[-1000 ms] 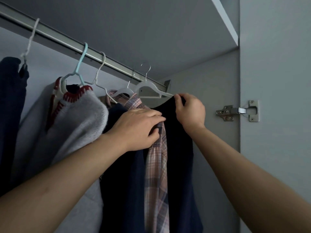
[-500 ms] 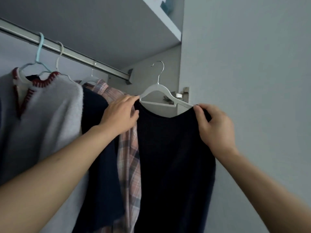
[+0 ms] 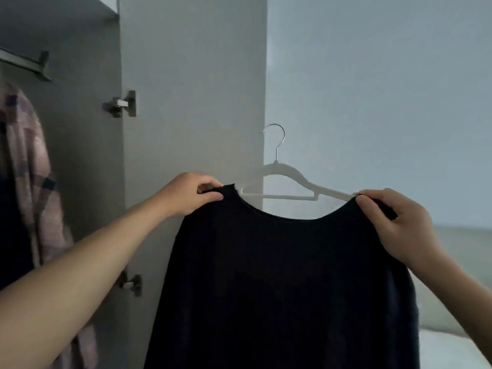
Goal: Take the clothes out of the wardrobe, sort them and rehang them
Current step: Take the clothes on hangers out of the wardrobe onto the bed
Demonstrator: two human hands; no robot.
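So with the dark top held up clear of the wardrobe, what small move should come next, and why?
Probably slip the dark top off the white hanger. The left hand and right hand each pinch a shoulder, the hanger's hook hangs on nothing, and the garment is outside the wardrobe door, so sorting seems the next step.

i see a dark navy top (image 3: pixel 287 283) hanging flat and spread wide on a white hanger (image 3: pixel 290 182) with a metal hook, clear of the wardrobe and in front of its open door. its round neckline faces me. a pink plaid shirt (image 3: pixel 32 166) hangs inside the wardrobe at far left.
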